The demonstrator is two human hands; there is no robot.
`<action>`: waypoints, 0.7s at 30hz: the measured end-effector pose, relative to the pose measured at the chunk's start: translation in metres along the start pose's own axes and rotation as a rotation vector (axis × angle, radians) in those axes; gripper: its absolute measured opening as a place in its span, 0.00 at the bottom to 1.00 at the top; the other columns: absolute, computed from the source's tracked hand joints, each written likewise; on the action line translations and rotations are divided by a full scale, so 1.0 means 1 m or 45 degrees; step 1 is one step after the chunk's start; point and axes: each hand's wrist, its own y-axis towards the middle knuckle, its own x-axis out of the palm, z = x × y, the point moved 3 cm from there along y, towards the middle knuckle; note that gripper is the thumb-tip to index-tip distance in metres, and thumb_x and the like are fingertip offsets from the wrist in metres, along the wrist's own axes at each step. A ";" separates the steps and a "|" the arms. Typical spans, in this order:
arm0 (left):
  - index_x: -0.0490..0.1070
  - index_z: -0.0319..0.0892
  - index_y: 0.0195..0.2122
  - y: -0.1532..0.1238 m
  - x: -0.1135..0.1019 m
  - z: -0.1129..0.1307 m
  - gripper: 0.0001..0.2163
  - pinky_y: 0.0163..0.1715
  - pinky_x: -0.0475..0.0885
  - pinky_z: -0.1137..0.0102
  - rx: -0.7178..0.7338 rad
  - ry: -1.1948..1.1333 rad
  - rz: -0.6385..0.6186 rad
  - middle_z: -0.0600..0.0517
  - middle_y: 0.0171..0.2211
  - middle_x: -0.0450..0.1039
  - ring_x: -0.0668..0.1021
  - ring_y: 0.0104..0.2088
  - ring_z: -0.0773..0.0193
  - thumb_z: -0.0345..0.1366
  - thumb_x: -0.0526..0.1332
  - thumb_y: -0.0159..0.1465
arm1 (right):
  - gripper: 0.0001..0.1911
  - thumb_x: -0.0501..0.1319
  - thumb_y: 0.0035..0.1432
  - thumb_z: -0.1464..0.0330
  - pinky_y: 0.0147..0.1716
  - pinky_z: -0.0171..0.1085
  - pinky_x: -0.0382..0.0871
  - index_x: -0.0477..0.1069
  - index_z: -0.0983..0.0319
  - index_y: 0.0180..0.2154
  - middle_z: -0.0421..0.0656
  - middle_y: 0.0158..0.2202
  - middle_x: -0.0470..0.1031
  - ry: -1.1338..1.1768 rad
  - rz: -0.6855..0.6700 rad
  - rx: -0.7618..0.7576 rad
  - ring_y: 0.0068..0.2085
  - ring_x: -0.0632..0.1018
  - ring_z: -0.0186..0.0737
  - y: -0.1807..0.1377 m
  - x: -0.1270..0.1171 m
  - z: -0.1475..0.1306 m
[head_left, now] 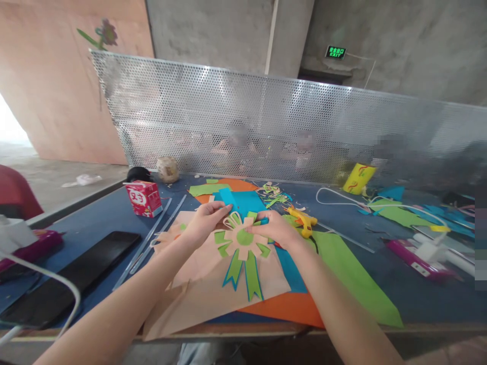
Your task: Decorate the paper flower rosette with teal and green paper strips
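Observation:
A paper rosette [244, 236] with a green centre, beige and green petals and two notched green-and-blue tails is held over beige sheets. My right hand [277, 230] is closed on its right edge, with the thumb lying across the front toward the centre. At the upper left of the rosette, my left hand [207, 220] is closed, its thumb and fingers pinched at a light blue paper strip [225, 197]. Behind the fingers lies a darker blue sheet [247, 201]. A second paper piece [167, 237] rests left of the rosette, partly hidden by my left forearm.
A yellow glue gun [302, 220] lies right of my right hand. Clear glue sticks [146, 243], a red box [143, 198] and a black phone [72, 276] are to the left. Green paper [350, 274] covers the right front. Paper scraps [274, 195] lie before a perforated metal screen [228, 111].

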 end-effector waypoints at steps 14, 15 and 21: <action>0.52 0.51 0.56 0.000 -0.014 0.017 0.23 0.39 0.70 0.64 1.002 1.013 0.082 0.46 0.55 0.56 0.69 0.47 0.59 0.32 0.54 0.59 | 0.17 0.67 0.32 0.62 0.31 0.36 0.67 0.73 0.64 0.28 0.44 0.28 0.75 0.224 0.037 -0.047 0.30 0.75 0.40 -0.002 0.000 -0.005; 0.54 0.51 0.55 -0.001 -0.014 0.018 0.22 0.40 0.70 0.64 1.071 1.127 0.122 0.46 0.56 0.53 0.67 0.49 0.58 0.32 0.53 0.59 | 0.17 0.67 0.32 0.62 0.31 0.36 0.67 0.73 0.64 0.27 0.44 0.28 0.75 0.215 0.032 -0.058 0.30 0.75 0.39 -0.002 0.001 -0.006; 0.62 0.47 0.50 -0.004 -0.012 0.020 0.17 0.43 0.68 0.63 1.201 1.315 0.326 0.46 0.54 0.57 0.68 0.46 0.61 0.30 0.53 0.60 | 0.16 0.66 0.35 0.61 0.30 0.35 0.67 0.73 0.64 0.28 0.44 0.30 0.75 0.168 0.010 -0.094 0.31 0.75 0.39 -0.002 0.002 -0.005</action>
